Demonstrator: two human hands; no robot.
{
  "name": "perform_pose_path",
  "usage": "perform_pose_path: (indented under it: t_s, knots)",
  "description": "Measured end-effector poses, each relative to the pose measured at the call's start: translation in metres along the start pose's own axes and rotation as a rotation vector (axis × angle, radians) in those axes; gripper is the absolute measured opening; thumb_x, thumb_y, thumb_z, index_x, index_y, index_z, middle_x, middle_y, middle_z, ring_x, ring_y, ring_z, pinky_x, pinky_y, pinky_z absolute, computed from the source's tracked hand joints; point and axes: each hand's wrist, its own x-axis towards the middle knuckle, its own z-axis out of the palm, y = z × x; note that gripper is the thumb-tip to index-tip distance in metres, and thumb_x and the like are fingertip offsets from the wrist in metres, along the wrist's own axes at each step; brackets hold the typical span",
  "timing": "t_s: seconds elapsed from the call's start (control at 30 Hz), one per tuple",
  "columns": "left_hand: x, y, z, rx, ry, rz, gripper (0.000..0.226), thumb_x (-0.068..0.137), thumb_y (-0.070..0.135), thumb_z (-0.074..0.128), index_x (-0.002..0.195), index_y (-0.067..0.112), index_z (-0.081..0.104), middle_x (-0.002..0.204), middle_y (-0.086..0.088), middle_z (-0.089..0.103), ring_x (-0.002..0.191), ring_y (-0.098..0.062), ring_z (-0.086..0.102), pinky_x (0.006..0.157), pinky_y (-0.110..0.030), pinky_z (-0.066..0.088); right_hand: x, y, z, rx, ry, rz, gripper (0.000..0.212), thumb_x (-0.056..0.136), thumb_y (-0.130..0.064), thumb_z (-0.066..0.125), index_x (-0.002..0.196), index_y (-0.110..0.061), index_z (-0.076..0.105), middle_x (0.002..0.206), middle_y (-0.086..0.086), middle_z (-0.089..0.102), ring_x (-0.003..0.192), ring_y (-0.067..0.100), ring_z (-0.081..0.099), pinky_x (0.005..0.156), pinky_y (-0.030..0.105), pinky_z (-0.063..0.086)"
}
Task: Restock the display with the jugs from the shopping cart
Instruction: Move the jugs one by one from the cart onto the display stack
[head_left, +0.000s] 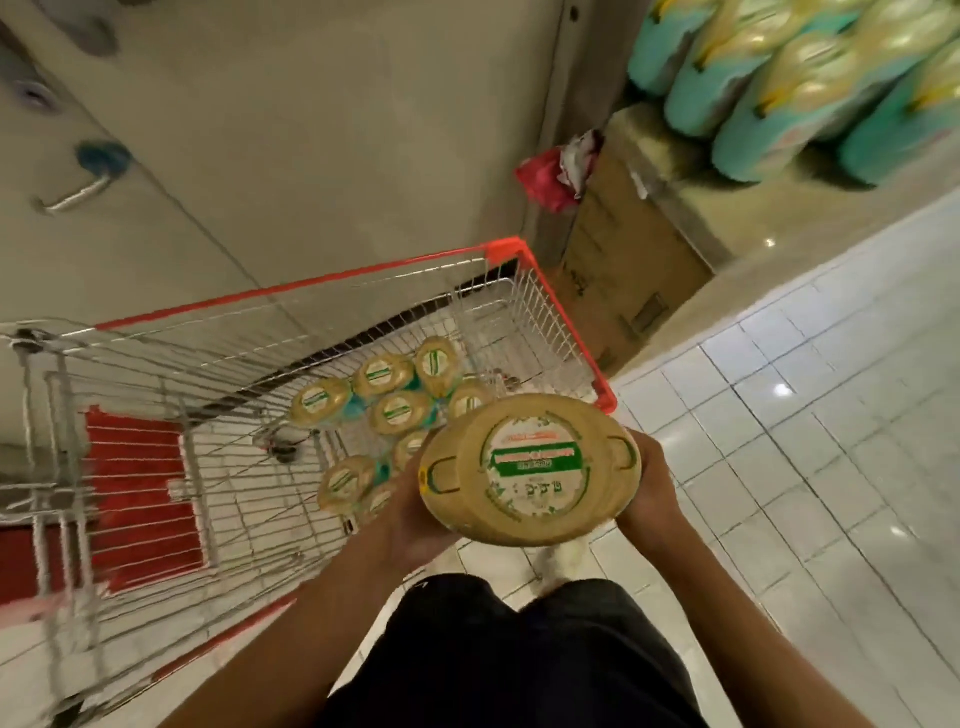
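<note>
Labels: the golden-yellow plastic jug (530, 475) held in front of the person carries a round white label with a green band across it and a thin red strip above. The writing on the band and the dark characters beneath are too blurred to read, and no brand can be made out. The smaller golden jugs (400, 410) lying in the wire shopping cart with red rim (561, 322) show the same white-and-green round label, also illegible.

Grip: both hands clasp the held jug between them. The left hand (415, 514) cups its lower left side and the right hand (652, 488) wraps its right side (fingertips are hidden behind the body).

Pose: both forearms reach forward from the bottom of the view and converge on the jug. It sits above the cart's near right corner, over the white tiled floor (805, 441).

Location of stock: the remaining jugs are clustered at the far end of the cart basket. At upper right, the display of teal-and-yellow jugs (810, 88) is stacked on brown cardboard boxes (623, 270), well apart from the held jug.
</note>
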Motion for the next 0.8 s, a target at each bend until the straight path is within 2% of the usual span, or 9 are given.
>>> perform_pose_path:
  t_s: [0.07,0.13,0.27,0.4,0.47,0.53,0.67,0.73,0.8]
  knots:
    - [0.022,-0.018,0.036,0.045,0.123,-0.030,0.036,0.091,0.038,0.069,0.100,0.007,0.084,0.110,-0.017,0.078,0.095,-0.034,0.078,0.073,-0.046,0.064,-0.013,0.003,-0.038,0.025,0.082,0.000,0.014,0.082,-0.019,0.069,0.082,-0.006,0.074,0.072,0.002,0.074,0.067,0.015,0.067,0.064,0.026,0.055]
    - [0.052,-0.036,0.064,0.033,0.159,-0.065,0.054,0.106,0.035,0.041,0.091,0.007,0.085,0.101,-0.015,0.080,0.088,-0.031,0.079,0.067,-0.042,0.064,-0.020,0.006,-0.077,0.025,0.147,-0.002,0.019,0.082,-0.018,0.069,0.081,0.001,0.072,0.070,0.008,0.071,0.066,0.020,0.066,0.063,0.031,0.055]
    - [0.106,-0.069,0.123,0.124,0.093,-0.087,0.033,0.085,0.029,0.062,0.087,0.007,0.085,0.097,-0.015,0.080,0.083,-0.030,0.079,0.063,-0.040,0.064,-0.026,0.018,-0.157,0.015,0.210,0.049,0.023,0.081,-0.016,0.070,0.080,0.006,0.072,0.068,0.008,0.071,0.064,0.022,0.064,0.062,0.036,0.054]
    - [0.158,-0.089,0.170,0.145,0.040,-0.076,0.043,0.059,0.028,0.094,0.096,0.005,0.085,0.104,-0.018,0.079,0.090,-0.032,0.079,0.068,-0.043,0.064,-0.012,0.016,-0.231,-0.005,0.183,0.046,0.008,0.086,-0.020,0.070,0.083,-0.020,0.077,0.073,0.002,0.073,0.070,0.015,0.069,0.066,0.036,0.056]
    - [0.184,-0.095,0.194,0.121,0.087,-0.085,0.034,0.072,0.031,0.083,0.096,0.007,0.085,0.106,-0.017,0.079,0.092,-0.032,0.078,0.071,-0.044,0.064,0.002,0.009,-0.260,-0.021,0.140,0.007,0.015,0.091,-0.021,0.068,0.092,-0.034,0.075,0.080,-0.016,0.072,0.074,0.003,0.069,0.072,0.021,0.054]
    - [0.212,-0.098,0.214,0.099,0.153,-0.073,0.034,0.082,0.034,0.065,0.097,0.009,0.085,0.108,-0.015,0.079,0.093,-0.032,0.078,0.073,-0.045,0.064,0.020,0.005,-0.287,-0.046,0.137,0.028,0.012,0.092,-0.024,0.068,0.098,-0.033,0.073,0.085,-0.017,0.072,0.078,0.003,0.070,0.075,0.018,0.053]
    - [0.264,-0.089,0.250,0.059,0.173,0.017,0.043,0.097,0.042,0.055,0.120,0.015,0.078,0.132,-0.014,0.070,0.115,-0.034,0.070,0.100,-0.052,0.057,0.065,0.009,-0.336,-0.098,0.228,0.090,0.038,0.086,-0.033,0.065,0.118,-0.016,0.073,0.110,-0.004,0.077,0.104,0.013,0.073,0.091,0.036,0.058]
    - [0.295,-0.079,0.264,0.065,0.136,0.031,0.054,0.105,0.051,0.043,0.144,0.017,0.061,0.148,-0.015,0.060,0.136,-0.039,0.054,0.119,-0.060,0.037,0.094,0.009,-0.357,-0.083,0.258,0.135,0.040,0.088,-0.026,0.063,0.127,-0.019,0.069,0.121,-0.005,0.074,0.115,0.012,0.069,0.100,0.041,0.056]
    - [0.327,-0.066,0.278,0.095,0.124,0.090,0.054,0.108,0.053,0.038,0.146,0.021,0.060,0.148,-0.015,0.060,0.139,-0.040,0.052,0.120,-0.063,0.033,0.125,0.010,-0.377,-0.103,0.273,0.169,0.038,0.095,-0.012,0.061,0.132,-0.018,0.065,0.128,-0.002,0.070,0.121,0.013,0.065,0.106,0.046,0.053]
